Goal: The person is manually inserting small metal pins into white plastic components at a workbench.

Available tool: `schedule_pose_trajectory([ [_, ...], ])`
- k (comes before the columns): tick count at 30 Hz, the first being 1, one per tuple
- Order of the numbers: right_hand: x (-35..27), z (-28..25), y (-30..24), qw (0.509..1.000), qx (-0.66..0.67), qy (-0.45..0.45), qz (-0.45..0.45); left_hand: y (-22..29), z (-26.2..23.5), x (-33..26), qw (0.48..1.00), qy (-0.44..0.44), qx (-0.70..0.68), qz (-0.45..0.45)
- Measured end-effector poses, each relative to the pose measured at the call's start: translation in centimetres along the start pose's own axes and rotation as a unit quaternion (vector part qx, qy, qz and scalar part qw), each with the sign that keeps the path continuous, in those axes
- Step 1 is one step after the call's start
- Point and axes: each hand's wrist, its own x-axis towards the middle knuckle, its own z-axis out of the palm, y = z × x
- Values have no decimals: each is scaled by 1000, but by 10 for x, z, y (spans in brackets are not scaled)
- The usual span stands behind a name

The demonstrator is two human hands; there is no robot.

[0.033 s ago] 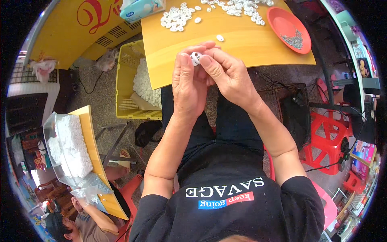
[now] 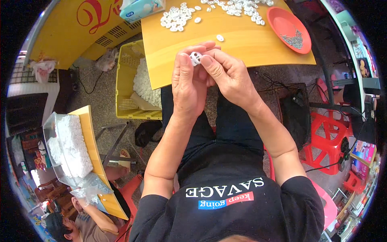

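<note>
Between both hands, above the near edge of the wooden table (image 2: 169,68), is a small white plastic piece with dark holes (image 2: 196,58). My left hand (image 2: 188,82) pinches it from the left, thumb upright. My right hand (image 2: 227,76) grips it from the right, its thumb tip pressed on the piece; the remaining fingers are partly hidden behind. Just beyond the hands lies a single white oval piece (image 2: 219,38) with two holes. Farther off are a heap of similar oval pieces (image 2: 176,18) and a looser spread of white pieces (image 2: 238,7).
A red plate (image 2: 278,24) with small metal pins stands at the table's right. A tissue pack (image 2: 142,9) lies far left. Below the table's left edge sits a yellow crate (image 2: 123,88) of white pieces. Another person (image 2: 94,218) works by a clear bin (image 2: 51,133) at lower left.
</note>
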Motion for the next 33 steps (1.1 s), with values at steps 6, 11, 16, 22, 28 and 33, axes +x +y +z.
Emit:
schedule_pose_trajectory([
  [6,-3,-1,1,999,31,10,24,0,3,1,1000,-10,26,14],
  [11,-4,-1,0,999,40,-9,14,-4,2,1,998,-4,48,33],
  [16,-6,-6,-5,996,70,-49,42,1,-4,0,995,-64,71,-18],
  [22,-8,1,-10,995,93,-36,29,0,-6,0,990,-103,96,-2],
  [28,-10,2,-4,998,56,-9,-3,-4,-7,1,992,-117,39,18],
  [33,-11,5,0,999,6,8,-30,-5,-13,2,992,-128,1,16],
])
